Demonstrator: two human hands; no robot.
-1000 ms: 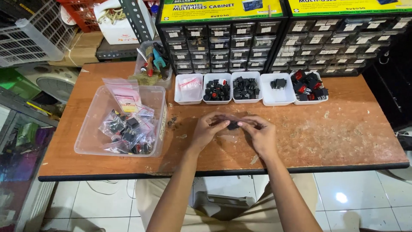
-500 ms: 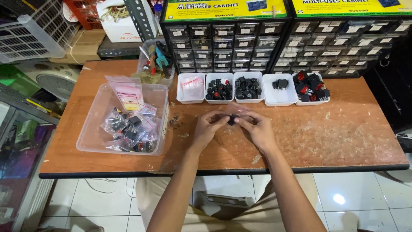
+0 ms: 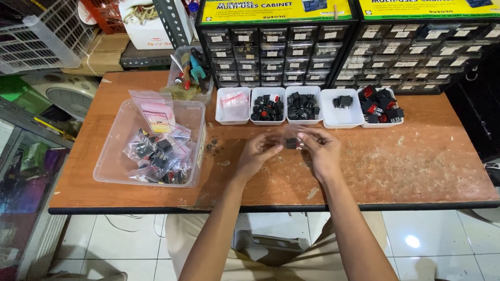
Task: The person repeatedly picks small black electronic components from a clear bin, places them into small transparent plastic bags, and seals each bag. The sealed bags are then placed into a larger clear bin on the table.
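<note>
My left hand point(image 3: 258, 153) and my right hand point(image 3: 321, 151) meet over the middle of a worn wooden table point(image 3: 416, 161). Between their fingertips they pinch a small clear plastic bag with a black switch point(image 3: 291, 142) inside. Just beyond the hands stands a row of small white trays point(image 3: 341, 119) that hold black and red switches. A clear plastic tub point(image 3: 117, 151) of bagged switches lies to the left of my left hand.
Two black multi-drawer cabinets point(image 3: 276, 49) stand along the table's far edge. A clear container with tools point(image 3: 191, 70) sits at the back left. White wire baskets point(image 3: 31, 36) and a fan are off the table's left side. Tiled floor lies below.
Both hands have lifted the small bagged switch slightly and spread a little apart, with the fingers working on the bag. Nothing else on the table has moved.
</note>
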